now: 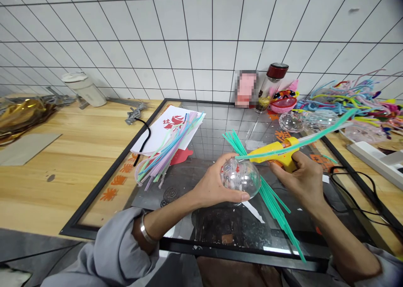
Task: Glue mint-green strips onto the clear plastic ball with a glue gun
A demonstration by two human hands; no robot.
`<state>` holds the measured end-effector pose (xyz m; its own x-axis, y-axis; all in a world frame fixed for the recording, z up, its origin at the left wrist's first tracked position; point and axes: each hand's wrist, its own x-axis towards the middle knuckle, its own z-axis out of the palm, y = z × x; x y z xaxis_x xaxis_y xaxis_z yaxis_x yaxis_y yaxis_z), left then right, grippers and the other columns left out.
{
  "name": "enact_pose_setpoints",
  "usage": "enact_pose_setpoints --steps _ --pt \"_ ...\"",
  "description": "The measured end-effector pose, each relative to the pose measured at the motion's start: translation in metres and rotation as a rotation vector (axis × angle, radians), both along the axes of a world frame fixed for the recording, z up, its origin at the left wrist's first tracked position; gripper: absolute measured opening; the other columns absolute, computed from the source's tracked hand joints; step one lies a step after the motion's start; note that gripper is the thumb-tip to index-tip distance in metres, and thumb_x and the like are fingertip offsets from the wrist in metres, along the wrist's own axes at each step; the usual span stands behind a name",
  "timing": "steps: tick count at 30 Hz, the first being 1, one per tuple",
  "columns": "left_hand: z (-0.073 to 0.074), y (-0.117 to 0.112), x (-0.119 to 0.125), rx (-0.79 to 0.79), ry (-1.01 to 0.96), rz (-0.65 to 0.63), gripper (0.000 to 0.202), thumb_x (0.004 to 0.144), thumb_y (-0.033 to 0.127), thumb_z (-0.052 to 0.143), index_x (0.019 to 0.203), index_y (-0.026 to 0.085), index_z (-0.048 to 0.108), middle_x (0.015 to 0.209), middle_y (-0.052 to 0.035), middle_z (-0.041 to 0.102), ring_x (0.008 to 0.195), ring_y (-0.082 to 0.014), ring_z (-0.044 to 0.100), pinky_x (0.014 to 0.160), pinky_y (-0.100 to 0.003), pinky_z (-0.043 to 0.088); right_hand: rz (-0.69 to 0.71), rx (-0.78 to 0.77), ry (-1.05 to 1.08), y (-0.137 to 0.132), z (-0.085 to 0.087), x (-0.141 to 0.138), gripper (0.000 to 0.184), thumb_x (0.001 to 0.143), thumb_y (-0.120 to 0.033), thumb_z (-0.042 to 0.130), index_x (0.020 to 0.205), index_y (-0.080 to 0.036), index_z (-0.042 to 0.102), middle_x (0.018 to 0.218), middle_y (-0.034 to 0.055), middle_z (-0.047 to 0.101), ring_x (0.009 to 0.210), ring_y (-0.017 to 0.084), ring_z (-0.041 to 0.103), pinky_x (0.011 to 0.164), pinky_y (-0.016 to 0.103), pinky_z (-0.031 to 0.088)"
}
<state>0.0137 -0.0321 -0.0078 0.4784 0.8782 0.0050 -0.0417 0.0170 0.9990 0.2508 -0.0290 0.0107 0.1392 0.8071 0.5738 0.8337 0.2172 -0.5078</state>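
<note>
My left hand (211,185) is closed around a clear plastic ball (241,177) with small bits inside, held over a glass-topped work surface (220,123). My right hand (299,176) grips a yellow glue gun (277,151), its nozzle pointing left at the top of the ball. A teal pipe cleaner (317,132) runs along the gun toward the upper right. A bundle of teal pipe cleaners (267,190) lies under both hands.
Pastel pipe cleaners (166,150) lie on white paper (163,129) to the left. More clear balls (291,121) and a heap of coloured pipe cleaners (349,96) sit at the right. A jar (273,83) and a white cup (83,87) stand by the tiled wall. A black cable (355,190) trails right.
</note>
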Motion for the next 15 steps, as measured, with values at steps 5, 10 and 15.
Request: enact_pose_setpoints --steps 5,10,15 --pt "0.002 0.003 0.0 -0.004 -0.015 0.014 0.09 0.056 0.028 0.091 0.133 0.021 0.045 0.122 -0.0106 0.065 0.107 -0.0282 0.066 0.095 -0.045 0.052 0.054 0.02 0.003 -0.004 0.005 -0.004 0.037 0.07 -0.041 0.064 0.053 -0.025 0.036 0.048 -0.0068 0.034 0.044 0.009 0.029 0.043 0.026 0.023" --pt "0.007 0.004 0.0 -0.053 -0.045 0.048 0.088 0.054 0.027 0.091 0.129 0.019 0.046 0.12 -0.0103 0.064 0.104 -0.0265 0.065 0.095 -0.043 0.051 0.125 0.028 0.02 -0.009 0.012 -0.009 0.033 0.071 -0.036 0.063 0.053 -0.025 0.037 0.05 -0.0072 0.033 0.044 0.008 0.029 0.042 0.025 0.022" --pt "0.008 0.004 0.0 -0.066 -0.048 0.047 0.089 0.054 0.027 0.09 0.13 0.018 0.046 0.122 -0.0112 0.064 0.105 -0.027 0.065 0.096 -0.044 0.051 0.115 0.006 0.031 -0.009 0.012 -0.009 0.032 0.071 -0.037 0.063 0.053 -0.025 0.039 0.05 -0.0069 0.034 0.045 0.008 0.029 0.043 0.026 0.024"
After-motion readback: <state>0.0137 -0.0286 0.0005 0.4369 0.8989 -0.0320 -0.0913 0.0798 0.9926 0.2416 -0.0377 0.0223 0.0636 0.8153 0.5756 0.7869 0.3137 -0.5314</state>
